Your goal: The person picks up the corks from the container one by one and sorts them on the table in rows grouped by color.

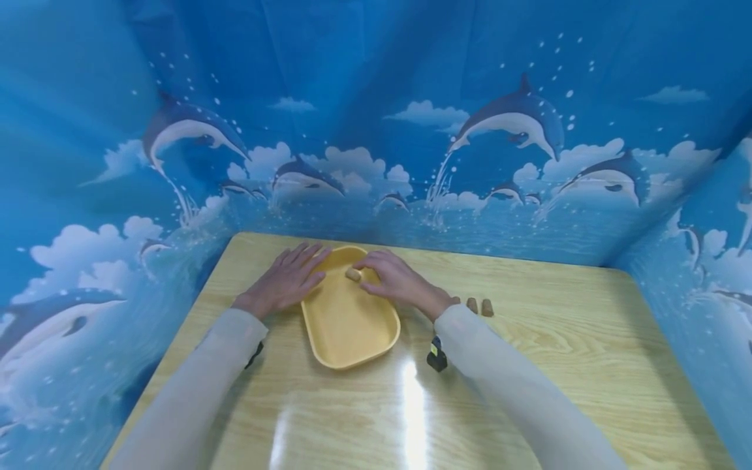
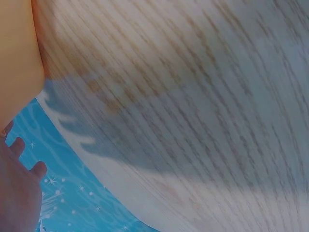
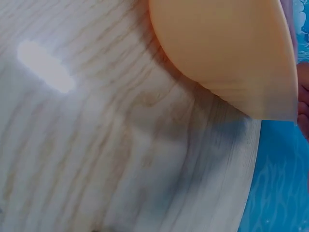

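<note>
A yellow tray (image 1: 352, 320) with rounded corners lies on the table in the head view. My left hand (image 1: 288, 277) rests with its fingers extended at the tray's far left rim. Over the far right part of the tray, my right hand (image 1: 390, 277) pinches a small cork (image 1: 353, 274) between thumb and fingers. In the left wrist view the left hand (image 2: 19, 188) shows only in part, beside the tray's outer wall (image 2: 19, 58). The right wrist view has the tray wall (image 3: 227, 53) and a sliver of the right hand (image 3: 303, 94); the cork is hidden there.
Two brown corks, a nearer-left one (image 1: 472, 305) and one beside it (image 1: 487, 308), stand right of the right wrist, with a third partly hidden behind the wrist. The wooden table (image 1: 564, 352) ends at a blue dolphin-print curtain (image 1: 376, 130) at the back and sides.
</note>
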`<state>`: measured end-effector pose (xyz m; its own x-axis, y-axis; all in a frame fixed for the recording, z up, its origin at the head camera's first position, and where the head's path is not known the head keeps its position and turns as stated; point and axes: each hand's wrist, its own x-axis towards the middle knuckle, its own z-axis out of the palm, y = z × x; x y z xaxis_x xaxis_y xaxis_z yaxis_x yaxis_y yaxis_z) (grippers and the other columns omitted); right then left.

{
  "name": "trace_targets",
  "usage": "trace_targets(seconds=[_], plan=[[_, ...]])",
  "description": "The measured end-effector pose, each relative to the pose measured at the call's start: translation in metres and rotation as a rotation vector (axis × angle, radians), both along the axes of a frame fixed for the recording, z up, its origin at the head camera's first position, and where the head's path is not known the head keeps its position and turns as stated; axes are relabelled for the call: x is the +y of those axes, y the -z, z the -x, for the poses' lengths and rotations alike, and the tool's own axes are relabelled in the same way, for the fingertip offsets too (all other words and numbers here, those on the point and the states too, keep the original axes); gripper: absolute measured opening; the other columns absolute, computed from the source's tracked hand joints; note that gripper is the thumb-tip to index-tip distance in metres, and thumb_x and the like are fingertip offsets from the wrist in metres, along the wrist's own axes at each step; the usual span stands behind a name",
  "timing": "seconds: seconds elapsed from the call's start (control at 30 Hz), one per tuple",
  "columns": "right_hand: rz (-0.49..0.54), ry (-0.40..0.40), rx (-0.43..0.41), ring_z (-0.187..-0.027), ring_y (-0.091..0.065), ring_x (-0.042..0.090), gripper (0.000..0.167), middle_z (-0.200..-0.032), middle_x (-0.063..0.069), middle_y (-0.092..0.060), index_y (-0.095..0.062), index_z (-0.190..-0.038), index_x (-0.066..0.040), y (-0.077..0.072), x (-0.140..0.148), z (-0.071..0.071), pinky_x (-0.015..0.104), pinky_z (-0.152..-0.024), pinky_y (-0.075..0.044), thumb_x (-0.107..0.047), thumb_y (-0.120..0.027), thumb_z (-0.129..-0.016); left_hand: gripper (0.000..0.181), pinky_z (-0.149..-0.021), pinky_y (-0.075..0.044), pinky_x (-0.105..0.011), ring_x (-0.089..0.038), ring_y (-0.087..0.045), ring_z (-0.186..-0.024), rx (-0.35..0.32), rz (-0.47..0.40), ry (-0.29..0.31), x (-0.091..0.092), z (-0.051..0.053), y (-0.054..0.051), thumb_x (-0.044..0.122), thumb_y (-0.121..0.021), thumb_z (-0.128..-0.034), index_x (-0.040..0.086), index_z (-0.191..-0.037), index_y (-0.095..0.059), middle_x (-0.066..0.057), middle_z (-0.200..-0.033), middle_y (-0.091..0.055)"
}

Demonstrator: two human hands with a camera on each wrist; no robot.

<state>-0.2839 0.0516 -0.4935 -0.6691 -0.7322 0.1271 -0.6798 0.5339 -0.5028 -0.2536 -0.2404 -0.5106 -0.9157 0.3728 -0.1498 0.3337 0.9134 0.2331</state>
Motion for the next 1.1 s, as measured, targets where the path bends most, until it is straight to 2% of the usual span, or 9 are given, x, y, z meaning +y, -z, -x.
trace_targets(seconds=[0.23,0.4,0.53,0.8,1.0,1.1], plan=[[-0.089,-0.069,0.06,-0.142,-0.06,0.034,0.04,-0.144,0.015,-0.07,-0.07,-0.141,-0.004,-0.003,-0.008,0.006,0.05,-0.126,-0.047,-0.014,-0.077,-0.103,0.067,-0.138,-0.003,-0.064,-0.037,-0.004,-0.172,0.003,-0.005,0.001,0.002,-0.001,-0.001,0.053,-0.03,-0.118,0.03,-0.178,-0.009,-0.005,-0.186,-0.008],[-0.118,-0.129,0.174,-0.127,-0.066,0.032,0.03,-0.133,0.015,-0.075,-0.074,-0.134,0.0,-0.003,-0.016,0.013,0.045,-0.115,-0.055,-0.012,-0.071,-0.107,0.067,-0.138,-0.005,-0.064,-0.037,-0.005,-0.172,0.014,0.003,0.003,0.002,-0.001,-0.002,0.053,-0.03,-0.1181,0.029,-0.178,-0.01,-0.005,-0.186,-0.008],[-0.197,-0.165,0.268,-0.117,-0.066,0.03,0.027,-0.126,0.014,-0.077,-0.075,-0.132,0.0,-0.002,-0.025,0.019,0.043,-0.107,-0.057,-0.014,-0.067,-0.11,0.068,-0.138,-0.005,-0.064,-0.037,-0.005,-0.172,0.015,0.009,0.002,0.002,-0.002,-0.003,0.054,-0.029,-0.1179,0.028,-0.178,-0.009,-0.006,-0.186,-0.008],[-0.39,-0.138,0.37,-0.12,-0.066,0.029,0.026,-0.131,0.012,-0.075,-0.075,-0.133,-0.005,0.001,-0.039,0.019,0.041,-0.113,-0.055,-0.013,-0.064,-0.111,0.067,-0.138,-0.007,-0.064,-0.037,-0.007,-0.172,0.03,-0.008,0.02,0.001,-0.002,-0.003,0.054,-0.026,-0.1186,0.026,-0.178,-0.011,-0.008,-0.185,-0.011],[-0.545,-0.112,0.504,-0.115,-0.068,0.026,0.021,-0.128,0.01,-0.076,-0.078,-0.125,-0.007,0.003,-0.049,0.015,0.037,-0.105,-0.058,-0.012,-0.062,-0.112,0.067,-0.138,-0.007,-0.063,-0.036,-0.007,-0.172,0.027,-0.006,0.015,0.001,-0.002,-0.002,0.054,-0.025,-0.1182,0.027,-0.178,-0.011,-0.007,-0.185,-0.012],[-0.608,-0.098,0.556,-0.115,-0.068,0.025,0.021,-0.128,0.009,-0.076,-0.077,-0.126,-0.008,0.004,-0.052,0.013,0.036,-0.105,-0.059,-0.009,-0.063,-0.111,0.067,-0.138,-0.007,-0.064,-0.037,-0.007,-0.172,0.029,-0.006,0.016,0.001,-0.003,-0.003,0.055,-0.025,-0.1181,0.027,-0.178,-0.011,-0.007,-0.185,-0.012]])
